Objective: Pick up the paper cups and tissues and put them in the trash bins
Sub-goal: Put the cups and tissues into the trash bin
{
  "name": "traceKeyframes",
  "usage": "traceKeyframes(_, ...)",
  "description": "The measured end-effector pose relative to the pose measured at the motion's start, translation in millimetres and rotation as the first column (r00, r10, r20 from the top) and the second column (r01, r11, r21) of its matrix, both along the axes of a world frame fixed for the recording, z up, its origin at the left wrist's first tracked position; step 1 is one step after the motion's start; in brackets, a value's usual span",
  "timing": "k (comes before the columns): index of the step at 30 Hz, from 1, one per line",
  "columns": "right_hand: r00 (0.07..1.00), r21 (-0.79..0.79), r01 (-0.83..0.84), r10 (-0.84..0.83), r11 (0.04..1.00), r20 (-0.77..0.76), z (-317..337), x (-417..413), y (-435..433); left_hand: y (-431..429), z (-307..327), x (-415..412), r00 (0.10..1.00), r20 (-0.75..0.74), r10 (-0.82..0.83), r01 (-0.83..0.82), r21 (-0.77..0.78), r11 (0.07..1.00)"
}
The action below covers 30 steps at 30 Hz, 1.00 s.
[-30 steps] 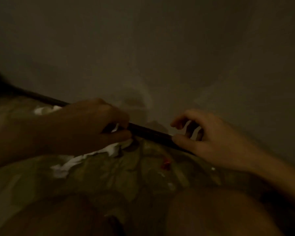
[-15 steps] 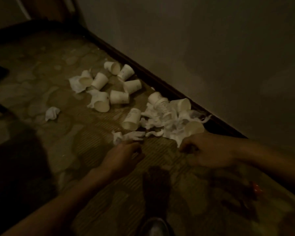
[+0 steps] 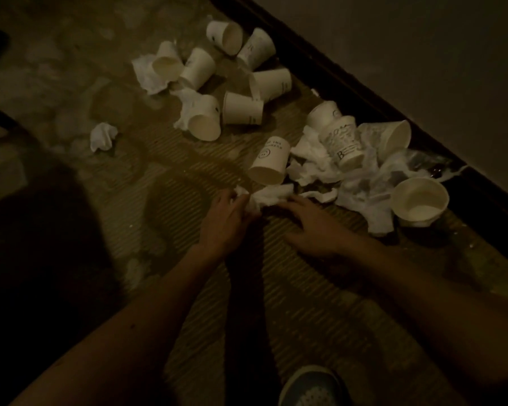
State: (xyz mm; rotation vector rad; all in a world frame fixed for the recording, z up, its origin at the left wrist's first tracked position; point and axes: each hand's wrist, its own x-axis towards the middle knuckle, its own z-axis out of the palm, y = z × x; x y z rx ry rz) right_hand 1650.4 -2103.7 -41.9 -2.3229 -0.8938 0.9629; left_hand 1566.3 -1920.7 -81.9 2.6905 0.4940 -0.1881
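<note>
The left hand [image 3: 226,219] grips a crumpled tissue [image 3: 273,194] for binning; the right hand [image 3: 314,230] rests beside it, fingers spread

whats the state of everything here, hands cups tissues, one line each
left hand, grips the near tissue
near tissue, crumpled, on the carpet
right hand, open, fingers spread
smiley cup, on its side, mouth toward camera
printed cup, lying on the tissue heap
tissue heap, crumpled, beside the baseboard
wide cup, mouth up, tilted
lone tissue, balled, apart at left
far cups, tipped over
</note>
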Motion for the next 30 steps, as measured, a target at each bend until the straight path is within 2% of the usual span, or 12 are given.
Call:
traceKeyframes(3, 0.996, 0.055, 0.073, -0.076, 0.996, 0.048, -8.1, 2.1, 7.3, -3.2, -8.5, 3.3, 0.986, 0.164, -0.01, 0.017, -0.04, 0.999)
traceKeyframes(5, 0.989, 0.153, 0.144, -0.149, 0.978, 0.021, -11.0, -0.5, 12.6, -8.4, -11.5, 1.5, 0.977, 0.211, 0.014, 0.009, -0.105, 0.994)
traceKeyframes(7, 0.971, 0.234, 0.238, -0.229, 0.943, -0.064, -14.8, -7.3, 16.8, -14.3, -11.8, -4.1, 0.968, 0.244, 0.054, -0.007, -0.193, 0.981)
traceKeyframes(10, 0.918, 0.233, 0.381, -0.335, 0.895, -0.213, -21.3, -21.3, 19.7, -25.7, -7.3, -16.1, 0.95, 0.243, 0.194, -0.084, -0.401, 0.912)
traceKeyframes(14, 0.758, 0.212, 0.597, -0.458, 0.774, -0.464, -23.9, -37.3, 21.6, -48.3, 3.7, -29.5, 0.882, 0.203, 0.426, -0.249, -0.567, 0.785)
traceKeyframes(16, 0.695, 0.219, 0.659, -0.47, 0.72, -0.544, -21.6, -41.1, 22.5, -64.2, 9.9, -31.6, 0.81, 0.172, 0.561, -0.315, -0.679, 0.663)
traceKeyframes(18, 0.629, 0.218, 0.702, -0.446, 0.678, -0.637, -17.4, -44.0, 21.2, -78.7, 18.0, -24.9, 0.71, 0.09, 0.699, -0.378, -0.788, 0.486)
traceKeyframes(20, 0.618, 0.201, 0.694, -0.429, 0.691, -0.659, -12.3, -45.4, 14.1, -92.1, 27.4, -11.8, 0.641, -0.008, 0.767, -0.393, -0.863, 0.319)
traceKeyframes(22, 0.647, 0.205, 0.67, -0.425, 0.713, -0.633, -7.8, -42.8, 0.0, -105.0, 32.8, 2.4, 0.628, -0.116, 0.77, -0.391, -0.902, 0.182)
traceKeyframes(25, 0.622, 0.179, 0.681, -0.431, 0.71, -0.653, 1.5, -33.8, -24.9, -127.3, 38.1, 9.4, 0.689, -0.297, 0.661, -0.416, -0.909, 0.024)
traceKeyframes(28, 0.628, 0.153, 0.713, -0.527, 0.684, -0.572, 2.2, -29.1, -45.4, -146.2, 35.3, 7.3, 0.714, -0.316, 0.624, -0.478, -0.872, 0.106)
traceKeyframes(30, 0.606, 0.131, 0.775, -0.669, 0.618, -0.43, -2.1, -24.4, -55.5, -154.5, 31.9, 7.6, 0.714, -0.283, 0.64, -0.479, -0.865, 0.152)
